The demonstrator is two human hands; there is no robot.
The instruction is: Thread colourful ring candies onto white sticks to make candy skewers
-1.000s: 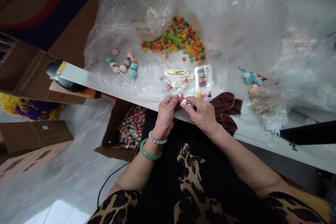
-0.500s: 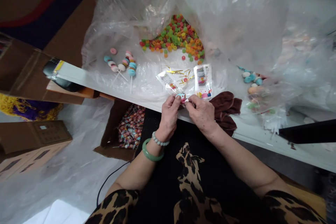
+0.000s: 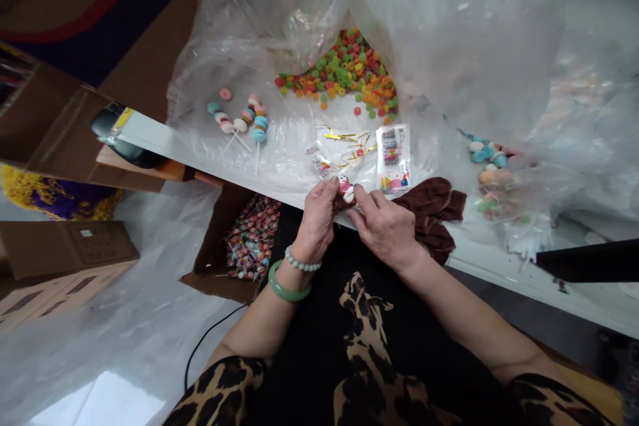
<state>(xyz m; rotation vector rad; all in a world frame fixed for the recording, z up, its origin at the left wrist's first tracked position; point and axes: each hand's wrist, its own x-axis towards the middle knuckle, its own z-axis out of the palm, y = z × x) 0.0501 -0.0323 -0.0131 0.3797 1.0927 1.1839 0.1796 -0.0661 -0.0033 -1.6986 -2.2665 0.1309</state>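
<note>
My left hand [image 3: 317,216] is closed, thumb on top, on a small pink-and-white printed candy packet [image 3: 344,183] at the table's front edge. My right hand [image 3: 387,219] meets it there, its curled fingertips closed on a white candy piece [image 3: 349,195] beside the packet. The fingers partly cover both items. Just beyond them lie a clear printed packet [image 3: 319,158], gold twist ties [image 3: 341,137] and a flat candy packet [image 3: 393,153]. Brown gloves [image 3: 434,210] rest next to my right hand.
Ring-shaped gummies [image 3: 349,70] spill from a large plastic bag at the back. Candy lollipops [image 3: 258,128] lie on plastic to the left. Below the table edge stands a carton of wrapped candies [image 3: 252,239]. Bagged candies [image 3: 492,156] and a black bar [image 3: 589,256] are at right.
The white candy piece shows larger between my hands, and the packet has turned, showing less of its blue part. My right fingers are more curled. The whole view has shifted slightly.
</note>
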